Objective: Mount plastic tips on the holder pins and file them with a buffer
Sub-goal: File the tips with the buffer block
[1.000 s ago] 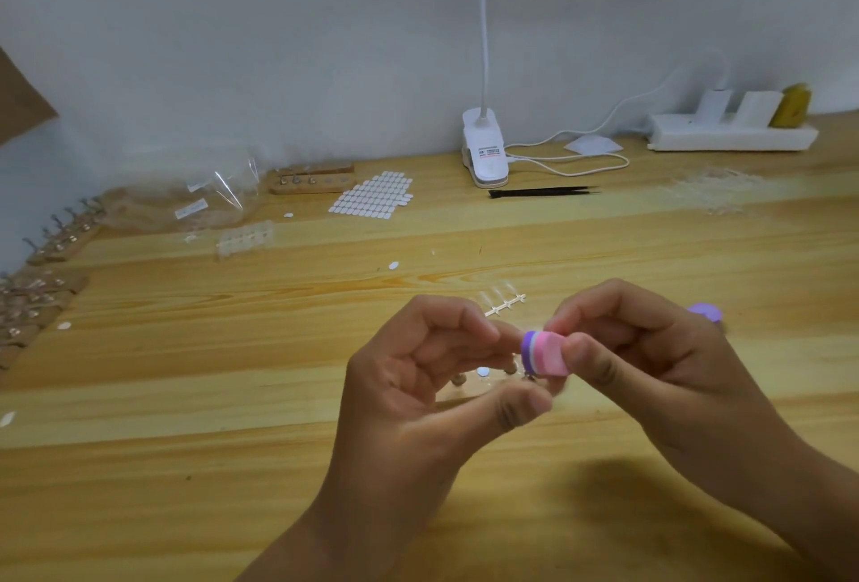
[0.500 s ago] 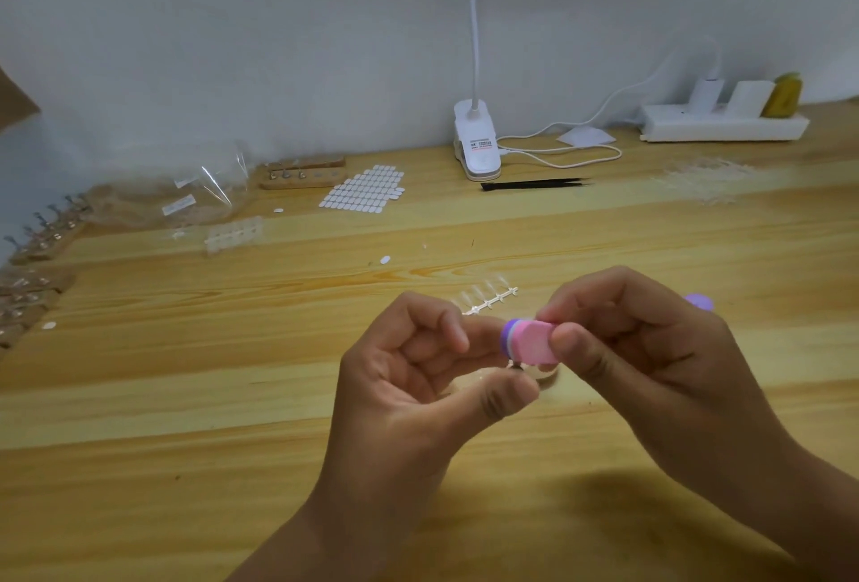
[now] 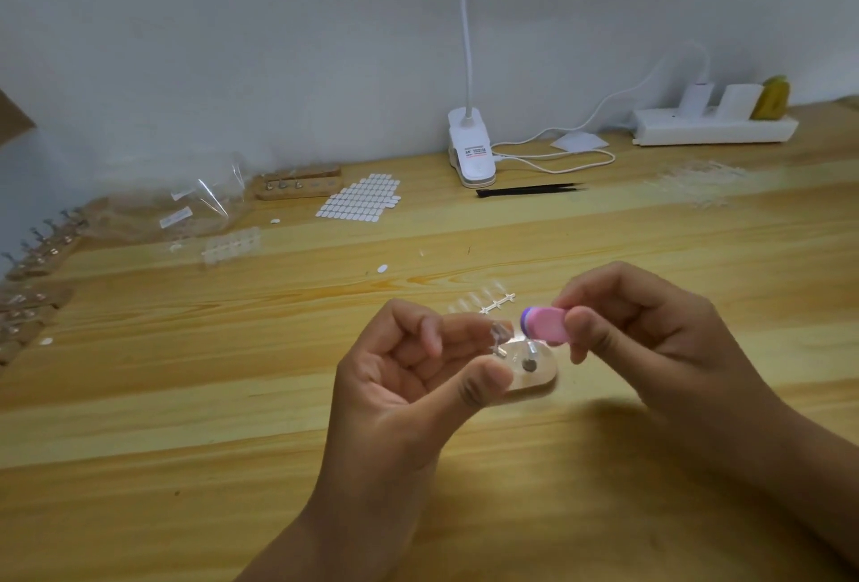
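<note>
My left hand holds a small wooden holder by its left end, thumb in front and fingers behind. Metal pins stand on the holder, and a clear plastic tip sits on the pin nearest my fingers. A pink buffer block with a purple edge is pinched by my right hand, its end just right of the clear tip and above the holder. A strip of clear tips lies on the table behind my hands.
A clip lamp and black tweezers sit at the back centre, a white power strip at back right. A sheet of white stickers, a wooden holder block, plastic bags and several more holders fill the left side.
The buffer has drawn back to the right, off the tip, so the holder's right end with its pins now shows. The camera view has shifted slightly.
</note>
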Demonstrator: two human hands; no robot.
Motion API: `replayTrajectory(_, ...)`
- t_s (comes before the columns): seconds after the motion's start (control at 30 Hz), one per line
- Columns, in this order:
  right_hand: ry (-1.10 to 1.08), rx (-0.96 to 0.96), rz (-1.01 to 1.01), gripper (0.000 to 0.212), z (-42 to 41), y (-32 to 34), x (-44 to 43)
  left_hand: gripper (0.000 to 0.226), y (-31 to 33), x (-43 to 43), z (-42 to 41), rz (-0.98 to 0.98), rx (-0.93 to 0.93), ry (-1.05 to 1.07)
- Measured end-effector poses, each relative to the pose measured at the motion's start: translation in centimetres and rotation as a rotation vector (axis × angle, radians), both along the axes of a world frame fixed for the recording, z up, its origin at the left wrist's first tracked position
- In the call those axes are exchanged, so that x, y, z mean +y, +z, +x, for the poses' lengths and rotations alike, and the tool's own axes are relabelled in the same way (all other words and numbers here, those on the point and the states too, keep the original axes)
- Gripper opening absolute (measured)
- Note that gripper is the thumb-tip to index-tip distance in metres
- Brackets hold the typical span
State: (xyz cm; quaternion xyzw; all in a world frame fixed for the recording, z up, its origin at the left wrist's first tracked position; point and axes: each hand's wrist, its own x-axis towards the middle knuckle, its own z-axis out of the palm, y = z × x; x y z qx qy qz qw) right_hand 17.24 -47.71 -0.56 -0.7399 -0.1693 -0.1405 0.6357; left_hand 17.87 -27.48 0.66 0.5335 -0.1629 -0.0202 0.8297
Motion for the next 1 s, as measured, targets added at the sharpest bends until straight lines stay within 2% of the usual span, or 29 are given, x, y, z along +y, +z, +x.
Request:
replayTrajectory(0.1,0.011,-0.024,0.075,0.017,-0.1,0.5,0.1,0.03,-0.2,0.1,0.2,0.051,0.028,0.016)
replayTrajectory(0.17,0.008,-0.034,0.032,0.022,-0.3,0.6,0.1,0.027,-0.2,0.1,0.3,0.076,0.08,-0.015)
replayTrajectory(0.33,-0.033,-0.006,-0.051,0.015,-0.3,0.5,-0.4,0.021,-0.6,0.0,0.1,0.153,0.187,-0.093)
replayTrajectory(0.43,0.01,-0.031,-0.113,0.021,-0.4,0.3,0.0,0.02,-0.8,0.1,0.1,0.171,0.21,-0.116)
replayTrajectory(0.6,0.035,-0.059,-0.241,0.015,-0.4,0.1,0.2,0.021,-0.9,0.1,0.1,0.187,0.196,-0.122)
replayTrajectory(0.67,0.036,-0.04,-0.209,0.012,-0.3,0.0,0.1,0.021,-0.9,0.1,0.1,0.182,0.206,-0.122)
replayTrajectory(0.87,0.094,0.036,-0.044,0.031,-0.4,0.3,0.5,0.02,-0.9,0.2,0.2,0.181,0.205,-0.12)
replayTrajectory(1.0,0.111,0.014,-0.028,0.024,-0.3,0.6,0.3,0.02,-1.0,-0.1,0.0,0.178,0.209,-0.155)
